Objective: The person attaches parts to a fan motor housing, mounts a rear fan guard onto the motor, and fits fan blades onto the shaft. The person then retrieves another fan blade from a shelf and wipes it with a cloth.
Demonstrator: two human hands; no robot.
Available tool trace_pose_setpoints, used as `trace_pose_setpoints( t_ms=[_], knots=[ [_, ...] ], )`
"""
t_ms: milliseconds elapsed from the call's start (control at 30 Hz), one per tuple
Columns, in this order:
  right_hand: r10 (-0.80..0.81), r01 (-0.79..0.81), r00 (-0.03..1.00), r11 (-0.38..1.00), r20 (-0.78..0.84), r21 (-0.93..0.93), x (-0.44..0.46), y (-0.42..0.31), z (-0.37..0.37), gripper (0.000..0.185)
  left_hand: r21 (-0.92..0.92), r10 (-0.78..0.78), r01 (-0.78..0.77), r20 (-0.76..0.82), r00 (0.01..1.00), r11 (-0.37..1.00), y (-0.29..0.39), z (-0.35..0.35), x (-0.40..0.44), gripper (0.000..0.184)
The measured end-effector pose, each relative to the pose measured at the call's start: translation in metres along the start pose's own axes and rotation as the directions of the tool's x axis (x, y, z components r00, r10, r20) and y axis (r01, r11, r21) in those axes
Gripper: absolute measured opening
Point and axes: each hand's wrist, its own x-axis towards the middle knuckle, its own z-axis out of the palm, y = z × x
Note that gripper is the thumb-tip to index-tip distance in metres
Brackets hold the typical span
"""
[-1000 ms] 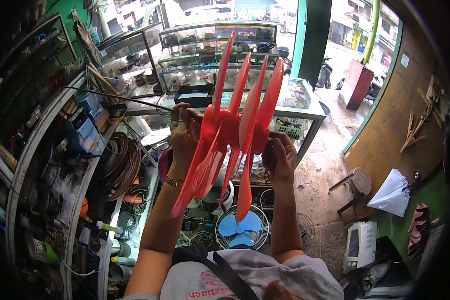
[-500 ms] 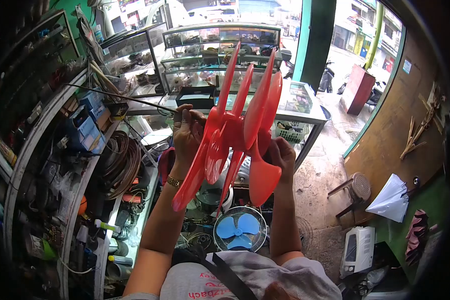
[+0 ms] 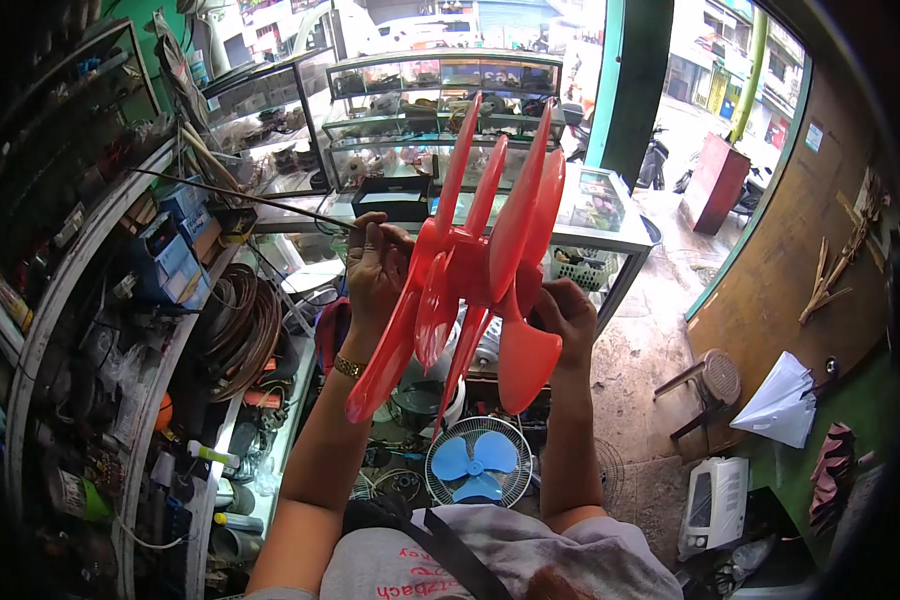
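Several red plastic fan blades (image 3: 467, 268) hang side by side in front of me, between my two hands. A thin dark rod (image 3: 240, 197) runs from the left up to the set; whether it passes through their hubs is hidden. My left hand (image 3: 375, 262) is closed on the rod just left of the blades, fingers curled and thumb on top. On the other side my right hand (image 3: 566, 315) pinches at the rightmost blade's hub, its fingertips partly hidden behind the red plastic. Below the blades stands a fan with blue blades (image 3: 476, 467) in a round wire guard.
Glass display cases (image 3: 440, 125) stand ahead. Crowded metal shelves (image 3: 160, 400) line my left, with a coil of tubing (image 3: 238, 330) on them. To the right are a stool (image 3: 712, 380), a folded white umbrella (image 3: 780, 400) and a white appliance (image 3: 715, 505) on the floor.
The red blades have tilted very slightly and sit a touch lower in view. Both hands keep their hold in nearly the same place.
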Motion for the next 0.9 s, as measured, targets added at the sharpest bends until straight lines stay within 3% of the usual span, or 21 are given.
trace_pose_setpoints(
  t_ms=[67,167,267,333,467,533,667,767,833,867,900],
  knots=[
    [-0.058,0.056,0.998,0.996,-0.022,-0.070,-0.002,-0.002,0.005,0.007,0.027,0.009,-0.009,-0.002,1.000,1.000,0.000,0.001,-0.001,0.021],
    [-0.184,0.187,0.981,0.981,-0.055,0.052,-0.007,-0.002,0.013,0.005,0.057,0.012,-0.012,-0.008,1.000,0.998,0.003,0.005,-0.003,0.021],
    [-0.127,0.140,0.984,0.985,-0.123,0.097,-0.005,-0.006,0.017,0.005,-0.093,-0.057,0.055,-0.011,0.998,0.994,0.006,0.007,-0.003,0.021],
    [0.050,-0.038,0.998,0.952,-0.034,0.303,0.002,0.002,0.005,0.003,-0.151,-0.043,0.040,-0.013,0.999,0.988,0.001,0.005,-0.002,0.021],
    [0.018,-0.022,0.999,0.991,0.038,0.129,-0.002,-0.003,0.000,0.004,-0.295,-0.149,0.141,-0.005,0.989,0.945,-0.028,-0.027,0.005,0.020],
    [-0.170,0.167,0.985,0.981,-0.019,-0.095,-0.005,-0.009,0.007,0.006,-0.278,-0.126,0.130,0.033,0.991,0.952,-0.033,-0.034,0.006,0.022],
    [-0.223,0.230,0.966,0.972,-0.128,0.041,-0.005,-0.011,0.019,0.006,-0.254,-0.087,0.107,0.091,0.992,0.961,-0.054,-0.057,0.009,0.026],
    [-0.128,0.150,0.974,0.983,-0.189,0.108,-0.007,-0.013,0.020,0.007,-0.145,-0.150,0.155,0.046,0.988,0.977,-0.064,-0.067,0.007,0.020],
    [0.036,-0.021,0.998,0.953,-0.042,0.303,-0.002,-0.002,0.002,0.006,-0.185,-0.094,0.110,0.094,0.991,0.976,-0.041,-0.042,0.010,0.021],
    [0.036,-0.021,0.998,0.953,-0.043,0.303,-0.001,-0.002,-0.001,0.006,-0.199,-0.076,0.097,0.109,0.991,0.975,-0.037,-0.038,0.012,0.022],
    [0.011,-0.009,1.000,0.987,-0.015,0.159,-0.001,-0.004,-0.002,0.006,-0.204,-0.156,0.173,0.095,0.983,0.963,-0.040,-0.044,0.014,0.023]
  ],
)
